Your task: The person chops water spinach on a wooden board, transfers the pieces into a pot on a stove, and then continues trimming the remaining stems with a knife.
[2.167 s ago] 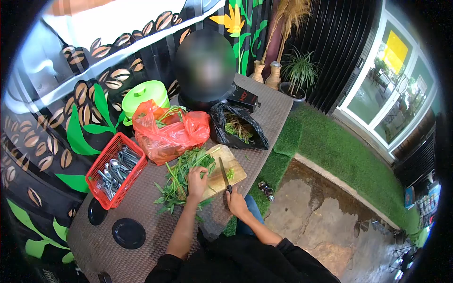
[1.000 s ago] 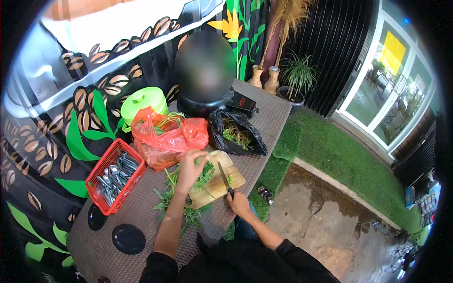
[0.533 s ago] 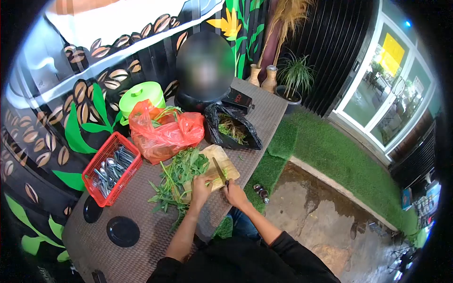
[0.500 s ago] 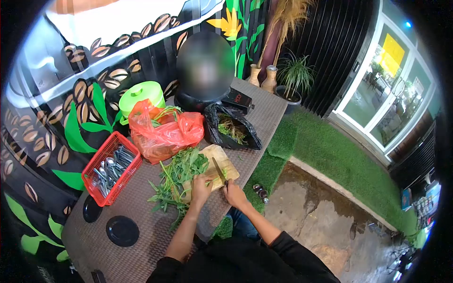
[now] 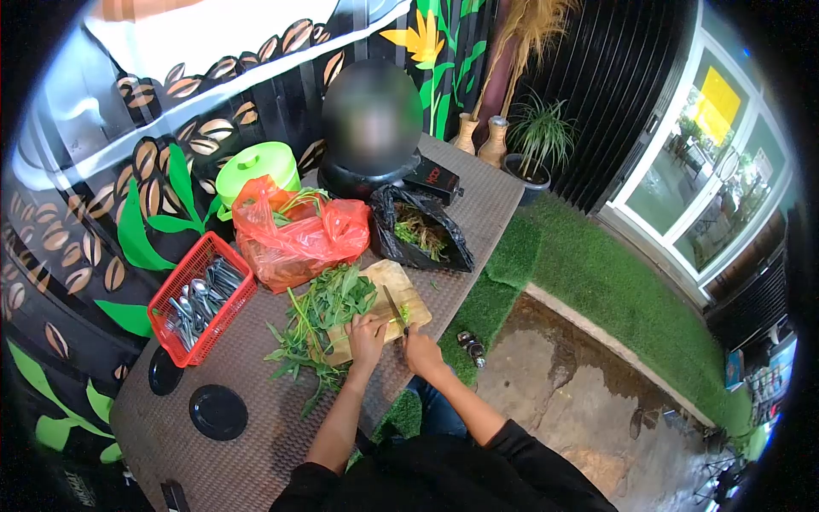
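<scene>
My right hand is closed around the handle of a kitchen knife, its blade pointing away over the wooden cutting board. Beside the blade, my left hand presses bent fingers down on green stems on the board; most of those stems are hidden under the hand. Small cut green pieces lie right by the blade. A heap of leafy greens spreads over the board's left side and onto the woven-look table.
Behind the board stand a red plastic bag and a black bag holding plant trimmings. A red basket of cutlery, two black plates, a green lidded container and a black box share the table.
My left hand has shifted slightly, its fingers lying flatter beside the blade. The knife stays over the board in my right hand. The camera view has moved a little.
</scene>
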